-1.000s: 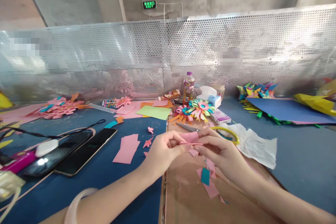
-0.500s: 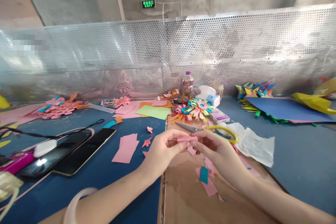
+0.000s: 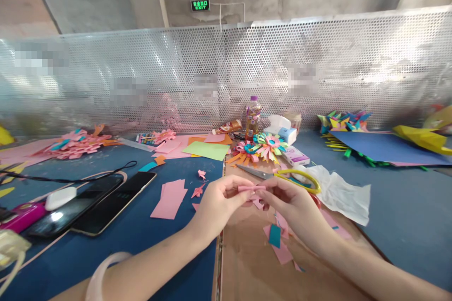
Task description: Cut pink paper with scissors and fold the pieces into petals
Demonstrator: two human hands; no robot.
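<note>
My left hand [image 3: 221,200] and my right hand [image 3: 287,204] meet above a brown board [image 3: 247,263] and pinch a small folded pink paper strip [image 3: 251,188] between their fingertips. The strip lies flat and narrow between both hands. Pink and teal paper scraps [image 3: 276,237] lie on the board under my right hand. Yellow-handled scissors [image 3: 282,175] rest just beyond my fingers. A pale bangle [image 3: 100,270] sits on my left forearm.
Two phones [image 3: 95,202] and a white charger [image 3: 60,197] lie at the left on the blue table [image 3: 406,216]. Pink paper pieces [image 3: 170,196], finished paper flowers [image 3: 264,146], a bottle [image 3: 253,118], crumpled white tissue [image 3: 344,193] and a perforated metal screen [image 3: 318,70] stand beyond.
The pink paper has been folded from a wider piece into a thin flat strip. Both hands have shifted slightly down and closer together.
</note>
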